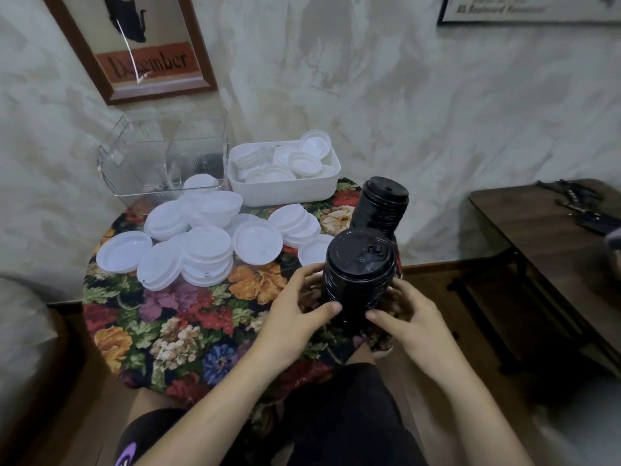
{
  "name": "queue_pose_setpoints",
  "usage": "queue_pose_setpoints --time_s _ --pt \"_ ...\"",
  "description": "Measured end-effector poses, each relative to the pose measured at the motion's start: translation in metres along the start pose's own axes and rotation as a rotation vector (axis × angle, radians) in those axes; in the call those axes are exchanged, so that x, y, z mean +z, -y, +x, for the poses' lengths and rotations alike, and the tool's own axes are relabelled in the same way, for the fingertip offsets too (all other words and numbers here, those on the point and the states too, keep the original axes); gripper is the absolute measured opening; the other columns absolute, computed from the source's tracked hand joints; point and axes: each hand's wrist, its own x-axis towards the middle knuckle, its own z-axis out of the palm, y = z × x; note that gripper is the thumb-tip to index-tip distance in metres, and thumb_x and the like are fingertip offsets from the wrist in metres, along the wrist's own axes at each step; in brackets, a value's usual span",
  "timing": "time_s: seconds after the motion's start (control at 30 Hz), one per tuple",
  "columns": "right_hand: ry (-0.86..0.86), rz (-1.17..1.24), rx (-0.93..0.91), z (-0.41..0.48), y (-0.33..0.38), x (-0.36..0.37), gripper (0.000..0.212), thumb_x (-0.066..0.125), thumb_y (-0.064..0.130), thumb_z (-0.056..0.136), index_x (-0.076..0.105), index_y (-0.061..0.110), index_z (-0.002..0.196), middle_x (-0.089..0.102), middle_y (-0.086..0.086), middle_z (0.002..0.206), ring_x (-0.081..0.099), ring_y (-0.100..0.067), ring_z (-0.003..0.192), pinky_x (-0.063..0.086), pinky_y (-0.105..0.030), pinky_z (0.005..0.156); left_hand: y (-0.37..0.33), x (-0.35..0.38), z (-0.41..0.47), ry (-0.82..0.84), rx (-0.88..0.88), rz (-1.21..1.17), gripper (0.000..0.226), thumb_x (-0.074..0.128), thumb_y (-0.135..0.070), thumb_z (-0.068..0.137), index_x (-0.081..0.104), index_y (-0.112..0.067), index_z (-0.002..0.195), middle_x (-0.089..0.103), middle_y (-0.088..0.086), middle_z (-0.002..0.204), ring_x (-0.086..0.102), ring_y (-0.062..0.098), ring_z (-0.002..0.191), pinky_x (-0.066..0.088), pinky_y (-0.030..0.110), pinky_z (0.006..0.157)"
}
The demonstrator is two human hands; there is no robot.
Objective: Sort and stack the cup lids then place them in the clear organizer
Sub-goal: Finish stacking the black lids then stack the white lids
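Lids fill the white bin; one lid sits inside the clear organizer.

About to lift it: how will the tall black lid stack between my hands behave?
Black lid stack: probably light, thin plastic. Tall and narrow, it may lean or split, as left hand and right hand grip it low.

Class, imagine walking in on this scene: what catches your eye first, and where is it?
The left hand and right hand grip a tall stack of black lids at the table's near right edge. Loose white lids sprawl across the bright floral tablecloth, before the clear organizer at back left.
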Motion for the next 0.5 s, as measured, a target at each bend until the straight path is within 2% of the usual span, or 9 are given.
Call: queue_pose_setpoints --time_s 0.07,0.1,0.2,0.23,0.4,0.5 --pt "-0.027 -0.012 0.017 0.0 -0.003 -0.005 0.062 0.085 0.014 0.084 0.062 0.036 0.138 0.075 0.012 0.12 0.072 -0.005 0.108 0.062 -0.028 0.07 -0.001 0.005 0.003 0.015 0.003 0.023 0.056 0.079 -0.032 0.085 0.055 -0.055 0.131 0.064 -0.026 0.131 0.06 0.006 0.128 0.049 0.049 0.11" --pt "-0.037 -0.016 0.013 0.0 -0.004 -0.007 0.061 0.085 0.014 0.084 0.063 0.038 0.136 0.075 0.011 0.12 0.072 -0.005 0.108 0.062 -0.028 0.068 -0.001 0.007 0.004 0.019 0.003 0.026 0.056 0.078 -0.033 0.085 0.055 -0.056 0.131 0.064 -0.025 0.132 0.06 0.007 0.129 0.048 0.05 0.11" --pt "-0.063 -0.036 -0.029 0.003 -0.005 -0.012 0.055 0.085 0.011 0.085 0.066 0.038 0.129 0.076 0.016 0.117 0.071 -0.006 0.113 0.057 -0.036 0.095 -0.003 0.013 0.007 0.016 0.002 0.028 0.056 0.076 -0.033 0.086 0.054 -0.055 0.133 0.063 -0.025 0.134 0.058 0.007 0.131 0.047 0.051 0.111" --pt "-0.063 -0.045 -0.038 0.004 -0.004 -0.012 0.054 0.085 0.011 0.085 0.066 0.038 0.128 0.075 0.019 0.117 0.07 -0.004 0.113 0.055 -0.036 0.1 -0.004 0.014 0.007 0.013 0.002 0.031 0.056 0.076 -0.033 0.086 0.054 -0.054 0.133 0.063 -0.025 0.134 0.058 0.007 0.131 0.047 0.05 0.112" --pt "-0.068 -0.08 -0.041 0.008 0.0 -0.014 0.053 0.083 0.015 0.086 0.065 0.035 0.131 0.073 0.023 0.118 0.067 0.002 0.114 0.053 -0.033 0.102 -0.004 0.013 0.009 0.027 -0.009 0.053 0.059 0.074 -0.022 0.093 0.052 -0.052 0.138 0.063 -0.026 0.132 0.056 0.004 0.132 0.046 0.047 0.113" --pt "-0.073 -0.071 -0.045 0.007 -0.001 -0.012 0.052 0.083 0.015 0.087 0.064 0.038 0.13 0.073 0.024 0.118 0.067 0.003 0.114 0.053 -0.03 0.101 -0.003 0.009 0.005 0.052 -0.004 0.091 0.063 0.073 -0.02 0.096 0.048 -0.048 0.146 0.061 -0.026 0.136 0.055 -0.003 0.131 0.047 0.04 0.114"
